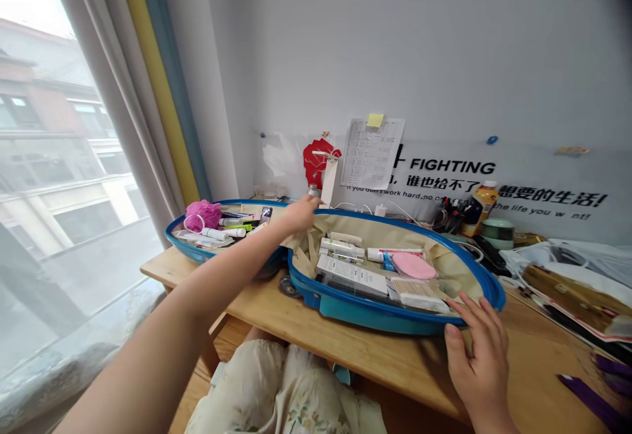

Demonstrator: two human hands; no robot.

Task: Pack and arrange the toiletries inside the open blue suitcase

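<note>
An open blue suitcase (385, 321) with a beige lining lies spread in two halves on the wooden desk. My left hand (300, 215) reaches across to the back, above the join between the halves. Its fingers are closed around a small bottle with a silvery cap (313, 189), whose top shows above them. My right hand (476, 348) is open, fingers apart, at the front right rim. Inside the right half are a white printed box (351, 276), a pink oval pad (413, 265), a pack of cotton swabs (419, 294) and small clear bottles (342, 248).
The left half holds a purple bath puff (203, 215) and several tubes (227, 232). Behind stands a white upright lamp-like object (330, 180). An orange-labelled bottle (480, 207), a green-lidded jar (498, 231) and a brown pouch (575, 296) crowd the right side. A window (59, 177) is left.
</note>
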